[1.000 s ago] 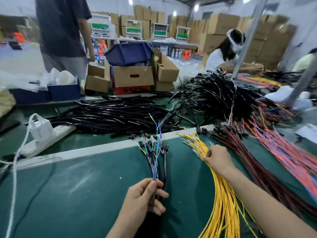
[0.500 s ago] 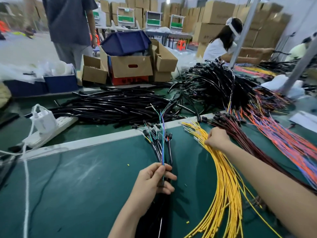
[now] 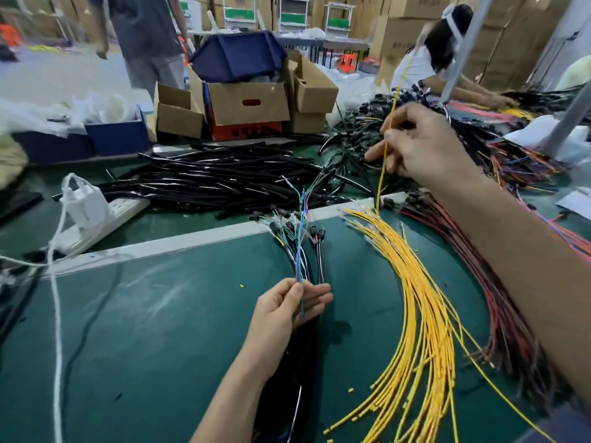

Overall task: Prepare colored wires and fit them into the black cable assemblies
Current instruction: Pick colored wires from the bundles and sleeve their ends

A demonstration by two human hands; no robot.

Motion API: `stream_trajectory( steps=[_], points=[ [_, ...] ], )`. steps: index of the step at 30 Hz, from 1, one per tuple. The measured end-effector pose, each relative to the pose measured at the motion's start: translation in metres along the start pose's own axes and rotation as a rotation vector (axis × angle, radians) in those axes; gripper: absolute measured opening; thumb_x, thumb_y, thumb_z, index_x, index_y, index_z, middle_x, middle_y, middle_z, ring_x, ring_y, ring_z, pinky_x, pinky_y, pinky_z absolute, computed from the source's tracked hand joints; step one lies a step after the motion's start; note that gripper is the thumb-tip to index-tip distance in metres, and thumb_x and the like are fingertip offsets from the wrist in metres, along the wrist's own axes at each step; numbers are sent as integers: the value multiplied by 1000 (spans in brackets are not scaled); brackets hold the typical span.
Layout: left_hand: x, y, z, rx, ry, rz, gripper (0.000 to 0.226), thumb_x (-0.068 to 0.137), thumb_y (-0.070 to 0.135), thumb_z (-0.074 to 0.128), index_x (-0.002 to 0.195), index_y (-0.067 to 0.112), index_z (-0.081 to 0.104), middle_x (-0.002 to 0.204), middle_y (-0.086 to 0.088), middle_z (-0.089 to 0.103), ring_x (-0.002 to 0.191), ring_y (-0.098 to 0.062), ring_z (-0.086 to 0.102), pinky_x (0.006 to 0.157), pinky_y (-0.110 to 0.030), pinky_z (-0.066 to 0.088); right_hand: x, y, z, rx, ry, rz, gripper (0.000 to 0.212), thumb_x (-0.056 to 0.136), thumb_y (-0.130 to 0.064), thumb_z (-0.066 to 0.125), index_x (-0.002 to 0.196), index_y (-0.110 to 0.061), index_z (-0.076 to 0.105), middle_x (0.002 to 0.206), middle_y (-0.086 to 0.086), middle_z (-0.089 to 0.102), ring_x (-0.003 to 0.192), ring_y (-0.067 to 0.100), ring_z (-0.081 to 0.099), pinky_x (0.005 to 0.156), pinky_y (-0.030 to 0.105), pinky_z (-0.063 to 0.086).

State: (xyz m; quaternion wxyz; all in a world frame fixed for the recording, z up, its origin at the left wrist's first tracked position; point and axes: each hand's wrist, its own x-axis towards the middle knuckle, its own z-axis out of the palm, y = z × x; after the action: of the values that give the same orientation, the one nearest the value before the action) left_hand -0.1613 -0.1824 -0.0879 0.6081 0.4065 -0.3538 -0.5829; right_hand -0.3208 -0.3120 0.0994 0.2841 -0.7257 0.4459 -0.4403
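Pinching thin blue and green wires (image 3: 298, 266) between thumb and fingers, the left hand (image 3: 287, 311) sits over a bundle of black cable assemblies (image 3: 319, 266) lying on the green mat (image 3: 160, 330). The right hand (image 3: 425, 145), raised above the mat, grips a single yellow wire (image 3: 395, 97) held nearly upright, its lower end reaching the fanned pile of yellow wires (image 3: 415, 298). Dark red wires (image 3: 463, 251) lie just beside that pile.

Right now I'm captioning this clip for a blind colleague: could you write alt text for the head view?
The right hand pinches one yellow wire held upright above a fanned yellow bundle, while the left hand holds thin blue and green wires over black cable assemblies on a green mat.
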Motion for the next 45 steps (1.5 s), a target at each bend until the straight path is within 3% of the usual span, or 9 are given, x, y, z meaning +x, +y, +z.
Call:
stream_trajectory(
  steps=[5, 11, 14, 16, 25, 32, 36, 40, 45],
  points=[
    [1, -4, -3, -129, 34, -41, 26, 100, 4, 34, 93, -5, 57, 103, -20, 70, 99, -29, 68, 75, -24, 56, -22, -34, 32, 339, -81, -258, 20, 98, -4, 43, 88, -21, 47, 72, 15, 70, 38, 20, 51, 37, 19, 34],
    [0, -5, -4, -123, 52, -32, 25, 99, 8, 35, 89, 0, 57, 101, -16, 72, 95, -26, 70, 69, -24, 56, -19, -11, 82, 607, -43, -100, 19, 98, -1, 37, 88, -17, 42, 64, 12, 67, 36, 20, 48, 38, 22, 31],
    [0, -4, -4, -112, 44, -32, 19, 96, 13, 40, 89, 3, 54, 81, -11, 72, 62, -20, 68, 54, -21, 52, -9, 6, 93, 617, 25, -86, 21, 98, -4, 38, 86, -20, 43, 59, 6, 66, 35, 19, 50, 37, 19, 32],
    [0, -2, -3, -154, 41, -12, 18, 89, 18, 46, 91, 2, 55, 62, -7, 59, 40, -12, 45, 41, -18, 37, -1, 20, 97, 589, 74, -32, 23, 98, -4, 38, 85, -22, 44, 56, 4, 64, 35, 17, 50, 37, 17, 32],
    [1, 5, -12, -281, 99, -131, 24, 83, 22, 50, 76, 7, 68, 51, 3, 34, 38, -5, 24, 38, -16, 21, 47, 56, 110, 531, 154, 143, 24, 98, -6, 38, 85, -21, 52, 57, 6, 60, 35, 14, 45, 37, 17, 33],
    [2, 1, -11, -283, 76, -186, 15, 82, 18, 46, 77, 5, 51, 50, 2, 34, 39, -7, 32, 39, -18, 32, 58, 94, 135, 280, -126, 437, 28, 93, -3, 48, 119, -9, 57, 93, 12, 60, 50, 17, 61, 48, 23, 49],
    [5, -2, -8, -293, 118, -171, 19, 79, 17, 49, 73, 2, 59, 49, -1, 37, 39, -9, 37, 38, -18, 37, 53, 139, 90, -338, -29, 214, 22, 88, -8, 52, 91, -13, 73, 95, 11, 71, 71, 25, 67, 65, 31, 54],
    [5, -1, -8, -274, 141, -166, 24, 78, 18, 53, 68, 3, 68, 50, -3, 41, 41, -11, 40, 39, -19, 39, 44, 191, 20, -953, -16, 227, 21, 90, -4, 44, 99, -7, 63, 104, 12, 62, 88, 31, 59, 65, 32, 42],
    [5, 0, -5, -251, 166, -171, 24, 77, 17, 53, 69, 2, 70, 49, -4, 42, 39, -12, 41, 39, -20, 40, 32, 224, -6, -1159, -41, 246, 8, 95, -5, 47, 97, -4, 55, 106, 13, 51, 80, 32, 57, 56, 32, 36]
  ],
)
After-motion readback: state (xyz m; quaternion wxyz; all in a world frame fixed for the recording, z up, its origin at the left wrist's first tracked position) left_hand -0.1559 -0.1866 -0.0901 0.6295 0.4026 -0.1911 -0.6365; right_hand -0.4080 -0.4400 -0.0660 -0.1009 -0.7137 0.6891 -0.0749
